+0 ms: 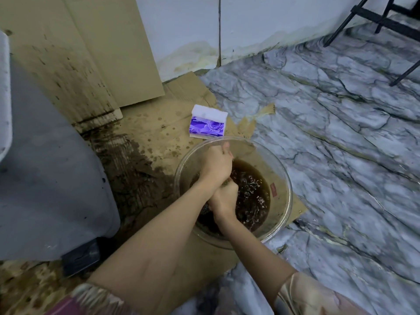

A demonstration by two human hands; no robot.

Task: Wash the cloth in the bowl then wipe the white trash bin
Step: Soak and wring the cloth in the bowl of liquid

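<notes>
A clear glass bowl stands on wet cardboard on the floor and holds dark brown, rippling water. Both my hands are inside it, fists stacked one above the other. My left hand is the farther fist and my right hand the nearer one. Both are shut on the cloth, which is almost wholly hidden in my fingers. Only a dark textured bit of the cloth shows below my right hand. The white trash bin fills the left side, with dark specks on its wall.
A black pedal sticks out at the bin's foot. A purple tissue pack lies just beyond the bowl. Stained cardboard leans on the wall, with a dark wet patch beside the bin. Black chair legs stand at top right on the marble-pattern floor.
</notes>
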